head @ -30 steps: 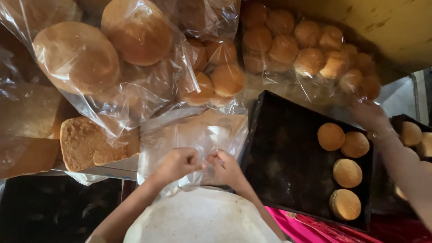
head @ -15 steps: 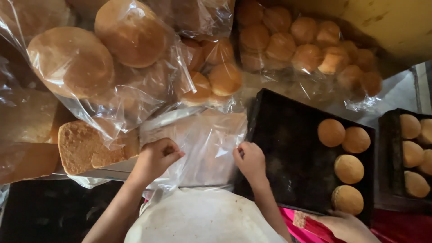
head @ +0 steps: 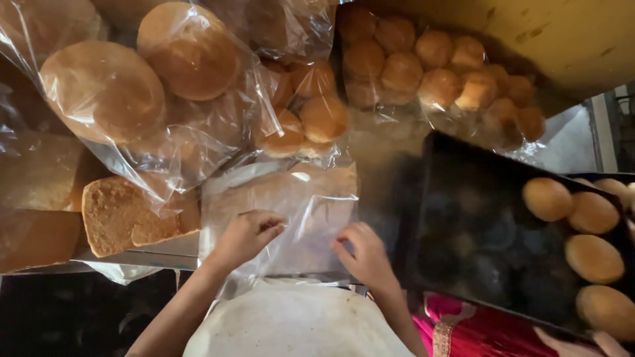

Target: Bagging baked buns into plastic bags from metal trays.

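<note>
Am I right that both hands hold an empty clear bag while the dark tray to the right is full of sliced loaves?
Not quite. In the head view the dark tray holds round buns, not sliced loaves. The rest stands: left hand and right hand hold the clear bag.

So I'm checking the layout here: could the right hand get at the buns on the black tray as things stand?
Probably yes. The right hand, now pinching the clear plastic bag, sits just beside the black tray. The buns lie uncovered at the tray's far side, with only bare tray between.
</note>
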